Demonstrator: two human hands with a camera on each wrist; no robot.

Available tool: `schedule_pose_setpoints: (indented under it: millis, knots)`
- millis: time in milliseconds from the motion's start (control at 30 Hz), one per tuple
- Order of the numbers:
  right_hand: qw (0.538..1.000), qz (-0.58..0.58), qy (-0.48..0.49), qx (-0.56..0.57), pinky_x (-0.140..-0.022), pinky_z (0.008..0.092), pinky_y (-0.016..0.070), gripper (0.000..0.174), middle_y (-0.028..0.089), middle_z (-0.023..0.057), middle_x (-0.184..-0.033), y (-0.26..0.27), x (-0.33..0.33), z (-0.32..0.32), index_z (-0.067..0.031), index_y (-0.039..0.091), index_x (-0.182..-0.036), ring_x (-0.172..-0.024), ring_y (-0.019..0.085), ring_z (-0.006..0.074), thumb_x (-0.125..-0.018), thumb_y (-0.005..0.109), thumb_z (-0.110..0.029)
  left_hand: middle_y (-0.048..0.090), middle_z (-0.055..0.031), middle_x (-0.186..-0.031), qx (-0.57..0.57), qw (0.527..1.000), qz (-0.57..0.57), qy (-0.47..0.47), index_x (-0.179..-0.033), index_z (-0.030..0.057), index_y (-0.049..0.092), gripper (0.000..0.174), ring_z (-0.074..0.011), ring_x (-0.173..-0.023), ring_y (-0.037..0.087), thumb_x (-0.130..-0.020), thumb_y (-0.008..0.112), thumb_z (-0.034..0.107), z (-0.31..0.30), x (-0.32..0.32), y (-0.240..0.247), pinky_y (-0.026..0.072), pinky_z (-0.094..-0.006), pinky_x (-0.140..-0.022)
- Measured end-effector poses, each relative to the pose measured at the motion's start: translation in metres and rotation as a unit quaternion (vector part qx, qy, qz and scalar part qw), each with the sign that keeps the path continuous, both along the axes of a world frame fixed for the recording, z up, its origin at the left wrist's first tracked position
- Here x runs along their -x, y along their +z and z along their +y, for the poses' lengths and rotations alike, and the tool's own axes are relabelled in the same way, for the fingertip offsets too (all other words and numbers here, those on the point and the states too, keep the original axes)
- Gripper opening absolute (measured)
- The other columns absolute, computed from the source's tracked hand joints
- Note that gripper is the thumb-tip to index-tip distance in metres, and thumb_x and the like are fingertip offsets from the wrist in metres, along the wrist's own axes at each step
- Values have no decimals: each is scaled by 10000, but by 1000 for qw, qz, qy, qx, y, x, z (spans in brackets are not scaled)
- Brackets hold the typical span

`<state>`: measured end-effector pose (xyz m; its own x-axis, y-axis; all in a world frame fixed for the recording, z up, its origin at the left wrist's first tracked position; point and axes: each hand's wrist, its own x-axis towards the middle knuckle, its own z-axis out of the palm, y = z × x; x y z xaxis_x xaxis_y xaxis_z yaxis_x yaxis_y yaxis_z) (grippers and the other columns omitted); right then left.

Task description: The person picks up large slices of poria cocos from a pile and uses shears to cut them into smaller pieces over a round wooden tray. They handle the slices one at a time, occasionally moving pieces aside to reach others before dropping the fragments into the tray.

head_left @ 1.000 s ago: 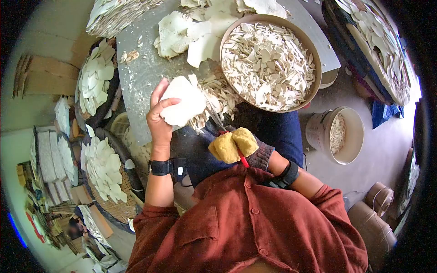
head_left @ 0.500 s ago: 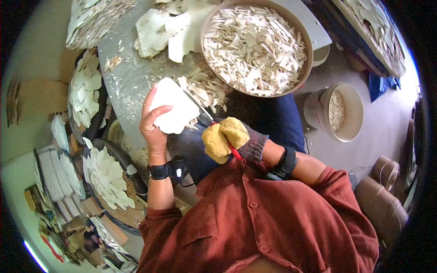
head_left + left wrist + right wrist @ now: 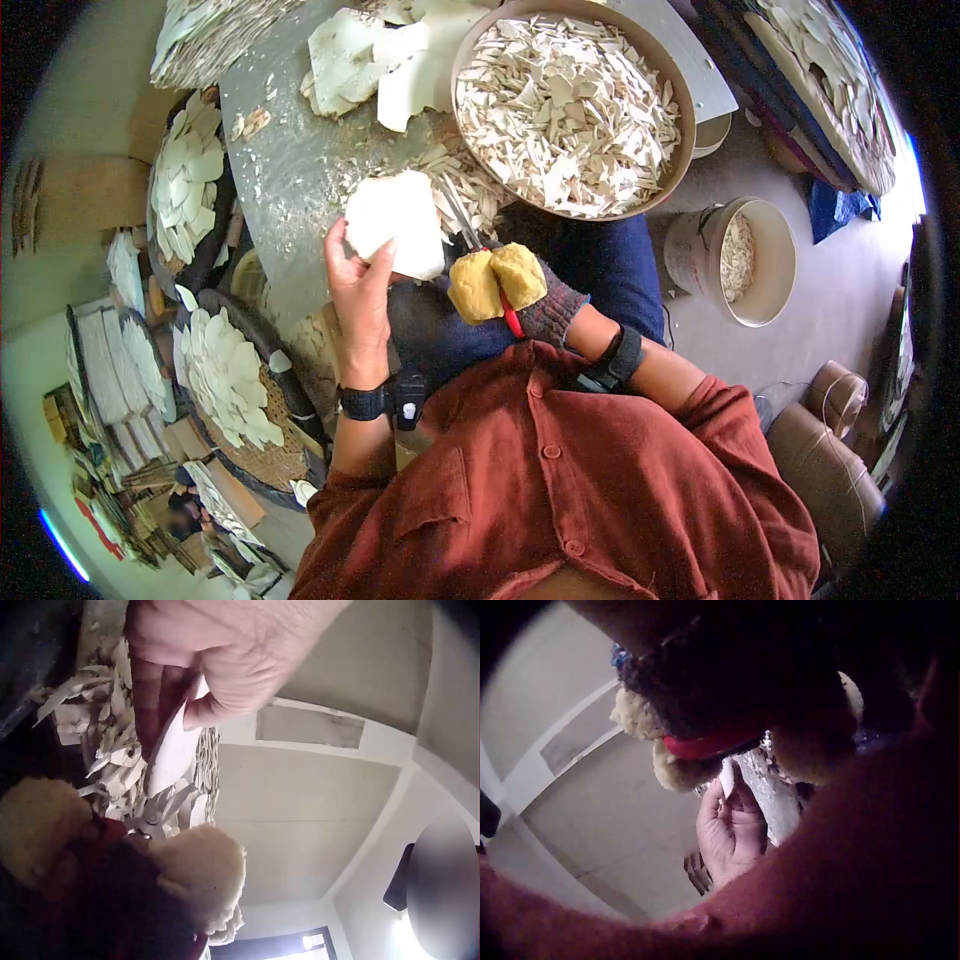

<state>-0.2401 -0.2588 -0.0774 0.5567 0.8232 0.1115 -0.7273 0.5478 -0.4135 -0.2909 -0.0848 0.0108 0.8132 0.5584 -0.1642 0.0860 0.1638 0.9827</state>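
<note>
In the head view my bare left hand (image 3: 362,300) pinches a flat white piece (image 3: 398,222) between thumb and fingers, over the table's near edge. The left wrist view shows the piece (image 3: 174,754) edge-on, its lower end close to the blades' pivot. My right hand (image 3: 552,308), in a dark knitted glove, grips red-handled shears (image 3: 462,218) whose handles carry yellow foam padding (image 3: 496,283). The metal blades point up and left, just right of the white piece. The foam hides most of the right fingers. Beneath the blades lies a heap of cut white strips (image 3: 480,190).
A round tray (image 3: 690,130) full of white strips sits on the grey metal table (image 3: 265,175). Larger white sheets (image 3: 345,60) lie at the back, near a tall stack (image 3: 215,40). A bucket (image 3: 775,300) stands on the floor at right; baskets of white pieces (image 3: 225,375) stand left.
The left hand has turned the white piece, and its thumb now points up along the lower edge. The piece looks squarer, with a straighter right side. The head view has shifted slightly.
</note>
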Motion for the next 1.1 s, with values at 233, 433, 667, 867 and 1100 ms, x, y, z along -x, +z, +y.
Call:
schedule_pose_setpoints:
  millis: [233, 433, 667, 867, 1100]
  knots:
    - [941, -227, -69, 242, -812, 303, 467, 201, 619, 116, -936, -18, 1, -7, -40, 574, -975, -892, 595, 245, -878, 524, -208, 575, -141, -1071, 1, 999, 19, -49, -1335, 12, 212, 608, -158, -913, 584, -830, 550, -14, -14, 3, 6, 515, -267, -717]
    - [898, -328, -28, 291, -784, 311, 481, 298, 619, 103, -924, -43, 7, -8, -72, 572, -987, -864, 597, 242, -763, 671, -244, 578, -161, -1031, -32, 998, -22, 46, -1346, 27, 207, 580, -201, -810, 617, -849, 504, 3, -17, -1, -9, 532, -287, -641]
    - [948, -203, 6, 247, -756, 303, 487, 261, 626, 93, -895, -35, 12, -12, -76, 595, -946, -832, 601, 192, -762, 677, -240, 557, -184, -1033, -10, 1000, -4, -29, -1341, 39, 232, 548, -254, -675, 635, -852, 480, 34, -9, -2, -1, 544, -299, -549]
    - [929, -213, 12, 302, -711, 304, 490, 216, 635, 83, -823, -41, 13, -9, -53, 602, -909, -770, 610, 186, -821, 612, -249, 574, -186, -1001, 6, 998, 12, -60, -1324, 32, 250, 558, -236, -645, 639, -830, 508, 62, -2, -1, -3, 536, -278, -524]
    - [907, -284, -47, 306, -700, 309, 489, 264, 639, 127, -838, -30, 8, -7, -42, 606, -918, -789, 625, 201, -862, 549, -294, 579, -184, -991, 38, 993, 37, -106, -1323, 28, 257, 556, -235, -648, 642, -823, 498, 64, -5, 0, 6, 540, -283, -532]
